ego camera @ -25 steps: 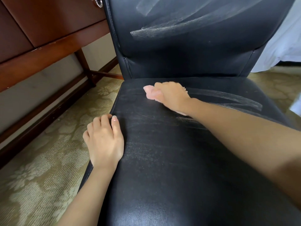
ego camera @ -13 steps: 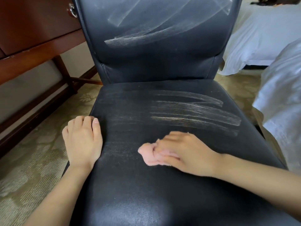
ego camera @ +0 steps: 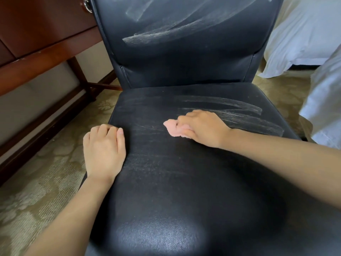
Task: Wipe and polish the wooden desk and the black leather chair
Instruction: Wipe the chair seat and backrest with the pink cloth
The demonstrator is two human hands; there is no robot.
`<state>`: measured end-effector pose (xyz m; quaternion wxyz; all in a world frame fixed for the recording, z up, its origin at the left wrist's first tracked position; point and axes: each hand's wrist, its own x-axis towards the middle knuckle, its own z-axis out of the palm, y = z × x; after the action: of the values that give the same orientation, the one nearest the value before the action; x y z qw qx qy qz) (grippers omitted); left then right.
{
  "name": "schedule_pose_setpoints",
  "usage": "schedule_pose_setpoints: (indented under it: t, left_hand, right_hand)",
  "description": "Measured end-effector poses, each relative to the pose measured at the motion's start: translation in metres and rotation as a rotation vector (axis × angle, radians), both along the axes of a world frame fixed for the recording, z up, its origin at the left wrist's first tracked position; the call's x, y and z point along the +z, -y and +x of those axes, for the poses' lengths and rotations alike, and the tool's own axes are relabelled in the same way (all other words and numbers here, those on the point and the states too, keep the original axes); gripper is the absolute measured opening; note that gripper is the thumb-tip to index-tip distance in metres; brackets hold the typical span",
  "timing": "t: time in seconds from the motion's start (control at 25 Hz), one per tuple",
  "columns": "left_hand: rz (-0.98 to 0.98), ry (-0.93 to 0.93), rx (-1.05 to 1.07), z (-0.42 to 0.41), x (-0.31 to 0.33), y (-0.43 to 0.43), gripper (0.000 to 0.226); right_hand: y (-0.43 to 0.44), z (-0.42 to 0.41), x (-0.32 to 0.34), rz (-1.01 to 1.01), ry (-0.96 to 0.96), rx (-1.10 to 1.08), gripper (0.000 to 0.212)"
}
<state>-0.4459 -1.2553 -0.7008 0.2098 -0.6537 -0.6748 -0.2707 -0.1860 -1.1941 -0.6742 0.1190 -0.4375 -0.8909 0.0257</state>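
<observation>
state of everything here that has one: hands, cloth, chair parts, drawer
seat, whitish streaks at back right, front glossy
backrest, upright, whitish streaks across upper part
pink cloth, bunched on the seat
right hand, grips the pink cloth, pressing it down
left hand, grips the seat's left edge, thumb on top
desk drawer, closed

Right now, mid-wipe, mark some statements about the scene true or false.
1. The right hand holds a pink cloth on the chair seat. True.
2. The left hand holds a spray bottle. False: it grips the chair seat's left edge.
3. Pale streaks mark the backrest. True.
4. The wooden desk is on the person's right. False: it is on the left; white bedding is on the right.
</observation>
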Motion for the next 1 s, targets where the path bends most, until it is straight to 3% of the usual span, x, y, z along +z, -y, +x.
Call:
schedule_pose_setpoints:
  t: [0.32,0.4,0.52,0.6,0.76,0.92,1.0]
  left_hand:
    - [-0.121,-0.214,-0.127,0.017,0.010,0.007,0.033]
    - [-0.282,-0.176,-0.128,0.046,0.017,0.011,0.042]
    - [-0.621,0.062,-0.036,0.092,0.021,0.008,0.058]
    - [-0.727,0.065,0.020,0.109,0.016,0.007,0.061]
    - [-0.695,0.052,0.065,0.110,0.010,0.008,0.058]
    - [-0.618,0.049,0.056,0.115,0.008,0.013,0.058]
    - [-0.573,0.031,0.059,0.116,0.008,0.017,0.069]
  right_hand:
    - [-0.042,-0.029,-0.012,0.095,0.042,-0.293,0.021]
    - [-0.042,-0.031,-0.017,0.090,0.021,-0.315,0.019]
    - [-0.024,-0.022,-0.008,0.093,-0.006,-0.226,0.020]
    - [0.000,-0.006,-0.001,0.045,-0.054,-0.141,0.024]
    - [0.049,0.041,-0.004,0.084,-0.127,0.024,0.025]
    - [0.052,0.055,-0.003,0.135,-0.025,0.164,0.026]
    - [0.033,0.044,0.000,0.184,0.015,0.169,0.022]
